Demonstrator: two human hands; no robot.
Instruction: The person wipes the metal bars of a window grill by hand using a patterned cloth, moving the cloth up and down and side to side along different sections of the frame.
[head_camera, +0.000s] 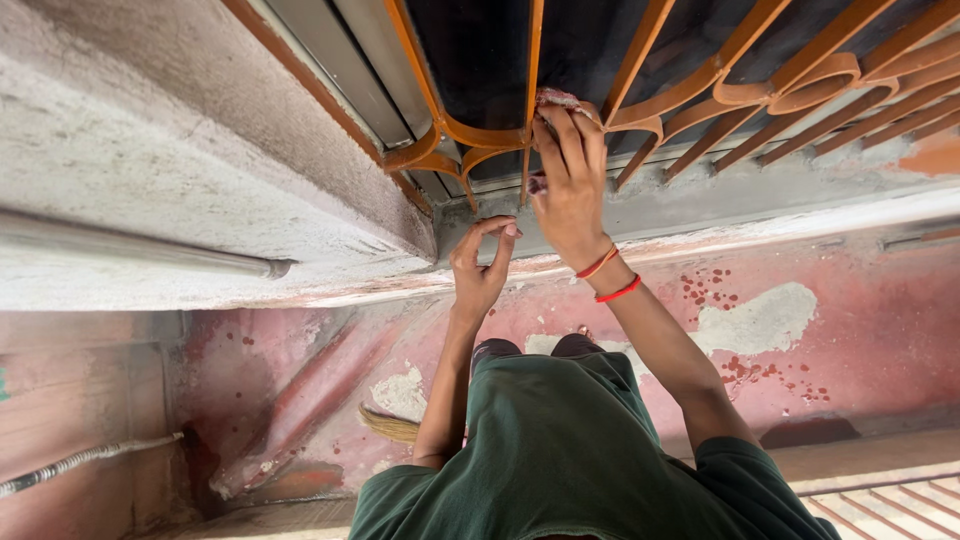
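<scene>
The right hand presses a small pinkish cloth against an orange metal grille in front of a dark window. The fingers are closed over the cloth, so most of it is hidden; one bit shows above the fingertips and one more below the palm. Two red bands sit on this wrist.

The left hand is lower, near the ledge, with its fingers curled loosely and the thumb close to the forefinger. It seems to hold nothing, but I cannot tell for sure.

The cloth looks soft, light and easy to fold, so I think it will bend around the curved bars without resistance. It is best taken in a bunch inside the palm, as it is now, because a loose corner may catch on the scrolls. The grille looks stiff and fixed.

Under the window runs the grey concrete ledge with worn paint. The wall below is faded red with grey patches and dark red spots. A pale pipe runs along the left part, and what seems a broom tip shows near the floor.
</scene>
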